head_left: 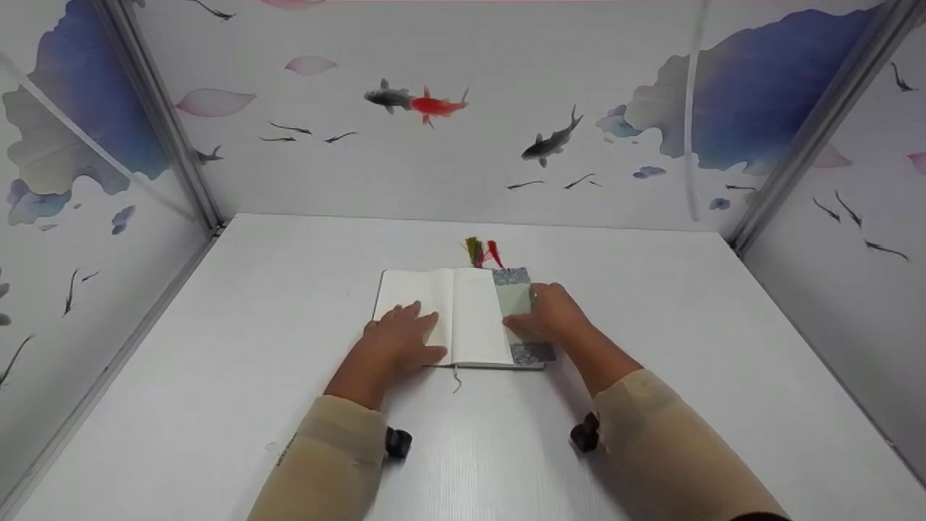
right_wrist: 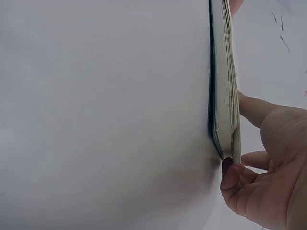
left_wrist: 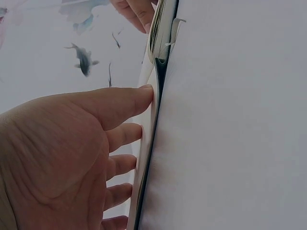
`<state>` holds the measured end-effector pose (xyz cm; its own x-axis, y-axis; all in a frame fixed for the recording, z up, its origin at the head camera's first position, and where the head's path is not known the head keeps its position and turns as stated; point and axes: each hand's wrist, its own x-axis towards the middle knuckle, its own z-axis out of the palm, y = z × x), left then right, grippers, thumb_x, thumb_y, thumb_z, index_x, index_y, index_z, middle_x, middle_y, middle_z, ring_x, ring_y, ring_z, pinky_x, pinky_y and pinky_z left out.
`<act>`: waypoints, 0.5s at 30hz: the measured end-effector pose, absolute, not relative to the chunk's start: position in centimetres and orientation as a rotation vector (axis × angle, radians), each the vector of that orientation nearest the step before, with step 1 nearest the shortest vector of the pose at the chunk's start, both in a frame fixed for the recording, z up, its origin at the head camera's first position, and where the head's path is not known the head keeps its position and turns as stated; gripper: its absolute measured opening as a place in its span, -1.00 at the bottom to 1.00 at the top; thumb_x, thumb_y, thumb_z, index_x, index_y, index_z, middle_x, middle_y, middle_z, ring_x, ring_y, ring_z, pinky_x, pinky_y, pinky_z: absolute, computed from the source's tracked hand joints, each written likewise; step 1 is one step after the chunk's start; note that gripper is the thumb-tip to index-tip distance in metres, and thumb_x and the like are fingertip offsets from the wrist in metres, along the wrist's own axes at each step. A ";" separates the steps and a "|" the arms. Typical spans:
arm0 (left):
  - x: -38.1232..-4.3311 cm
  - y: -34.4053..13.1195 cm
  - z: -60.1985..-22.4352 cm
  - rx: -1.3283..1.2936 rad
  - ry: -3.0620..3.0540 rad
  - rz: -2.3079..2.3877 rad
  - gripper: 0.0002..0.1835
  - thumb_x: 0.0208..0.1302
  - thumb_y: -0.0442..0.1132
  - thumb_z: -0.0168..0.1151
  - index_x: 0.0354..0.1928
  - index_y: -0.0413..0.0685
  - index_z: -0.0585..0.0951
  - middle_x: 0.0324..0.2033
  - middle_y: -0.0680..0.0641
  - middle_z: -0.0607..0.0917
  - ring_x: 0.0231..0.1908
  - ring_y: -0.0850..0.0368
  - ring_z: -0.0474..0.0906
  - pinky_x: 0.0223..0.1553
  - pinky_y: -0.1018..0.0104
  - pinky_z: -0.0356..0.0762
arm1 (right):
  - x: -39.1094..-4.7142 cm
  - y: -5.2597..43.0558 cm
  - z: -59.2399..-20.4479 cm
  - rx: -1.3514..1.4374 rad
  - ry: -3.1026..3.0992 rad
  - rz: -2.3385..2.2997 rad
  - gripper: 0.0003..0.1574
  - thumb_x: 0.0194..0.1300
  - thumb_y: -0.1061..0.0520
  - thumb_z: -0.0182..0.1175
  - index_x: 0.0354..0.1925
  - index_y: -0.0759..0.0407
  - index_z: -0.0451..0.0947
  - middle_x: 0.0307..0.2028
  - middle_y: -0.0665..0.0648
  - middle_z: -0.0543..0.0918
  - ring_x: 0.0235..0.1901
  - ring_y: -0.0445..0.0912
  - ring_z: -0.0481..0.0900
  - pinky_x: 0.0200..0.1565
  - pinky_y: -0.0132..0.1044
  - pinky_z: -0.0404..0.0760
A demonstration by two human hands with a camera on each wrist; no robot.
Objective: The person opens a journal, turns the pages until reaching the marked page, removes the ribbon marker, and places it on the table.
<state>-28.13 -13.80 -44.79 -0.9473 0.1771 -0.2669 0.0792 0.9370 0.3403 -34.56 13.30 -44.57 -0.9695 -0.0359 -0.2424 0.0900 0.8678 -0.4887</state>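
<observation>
An open notebook (head_left: 479, 318) with blank cream pages and a dark cover lies on the white table. My left hand (head_left: 401, 336) rests on its left page with fingers spread; in the left wrist view, the straight thumb (left_wrist: 127, 103) and fingertips touch the paper. On the right side of the notebook lies a pale green strip (head_left: 515, 300) with grey patterned ends. My right hand (head_left: 561, 315) grips the notebook's right edge there, thumb on top. In the right wrist view, curled fingers (right_wrist: 232, 179) meet the edge of the page block (right_wrist: 224, 96).
Olive and red tassels (head_left: 474, 250) stick out past the notebook's top edge. A thin ribbon (head_left: 456, 380) hangs from its bottom. White panels (head_left: 463, 181) printed with fish and petals stand behind the table (head_left: 253, 325) and along both sides, joined by metal posts (head_left: 817, 130).
</observation>
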 end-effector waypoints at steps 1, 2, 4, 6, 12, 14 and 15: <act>-28.1 -13.8 -44.7 0.188 2.794 0.475 -0.17 0.49 0.24 0.21 0.69 0.24 0.23 0.74 -0.08 0.08 0.75 -0.21 -0.12 0.68 -0.34 -0.07 | -34.6 13.4 -44.5 0.046 2.797 -0.749 0.17 0.33 -0.27 0.47 0.62 0.25 0.24 0.49 0.34 0.46 0.37 0.17 0.53 0.51 0.15 0.48; -28.1 -13.8 -44.7 0.187 2.793 0.473 -0.17 0.49 0.24 0.21 0.70 0.24 0.23 0.74 -0.08 0.08 0.75 -0.20 -0.12 0.68 -0.34 -0.08 | -34.6 13.5 -44.5 0.057 2.792 -0.764 0.15 0.35 -0.26 0.46 0.61 0.25 0.24 0.49 0.34 0.47 0.41 0.19 0.51 0.52 0.15 0.46; -28.1 -13.9 -44.6 0.188 2.792 0.472 -0.17 0.49 0.24 0.21 0.70 0.24 0.23 0.74 -0.08 0.08 0.75 -0.21 -0.12 0.69 -0.34 -0.08 | -34.6 13.8 -44.4 0.080 2.778 -0.799 0.11 0.38 -0.21 0.44 0.62 0.26 0.23 0.50 0.32 0.47 0.49 0.21 0.46 0.55 0.15 0.42; -28.1 -13.9 -44.5 0.191 2.792 0.469 -0.17 0.50 0.23 0.21 0.70 0.23 0.23 0.74 -0.09 0.08 0.74 -0.21 -0.12 0.68 -0.34 -0.07 | -34.7 14.1 -44.3 0.102 2.759 -0.843 0.06 0.42 -0.16 0.41 0.62 0.26 0.24 0.49 0.32 0.50 0.52 0.21 0.44 0.55 0.14 0.42; -28.0 -13.8 -44.5 0.198 2.797 0.469 -0.18 0.50 0.23 0.21 0.69 0.22 0.24 0.74 -0.09 0.09 0.74 -0.22 -0.10 0.68 -0.34 -0.05 | -35.0 14.8 -44.0 0.130 2.742 -0.950 -0.20 0.51 0.05 0.31 0.57 0.23 0.35 0.40 0.31 0.58 0.40 0.18 0.57 0.43 0.08 0.58; -28.0 -13.7 -44.6 0.195 2.800 0.469 -0.18 0.50 0.23 0.20 0.69 0.22 0.25 0.73 -0.09 0.10 0.74 -0.22 -0.09 0.68 -0.34 -0.04 | -35.2 15.0 -44.0 0.113 2.751 -0.971 -0.29 0.53 0.12 0.26 0.54 0.23 0.40 0.36 0.31 0.61 0.34 0.16 0.61 0.37 0.03 0.64; -28.0 -13.7 -44.6 0.193 2.802 0.465 -0.18 0.50 0.25 0.20 0.69 0.22 0.25 0.73 -0.09 0.10 0.74 -0.22 -0.09 0.68 -0.34 -0.04 | -35.3 15.2 -44.1 0.106 2.754 -0.982 -0.32 0.54 0.15 0.23 0.53 0.24 0.42 0.35 0.32 0.62 0.31 0.15 0.63 0.33 0.01 0.66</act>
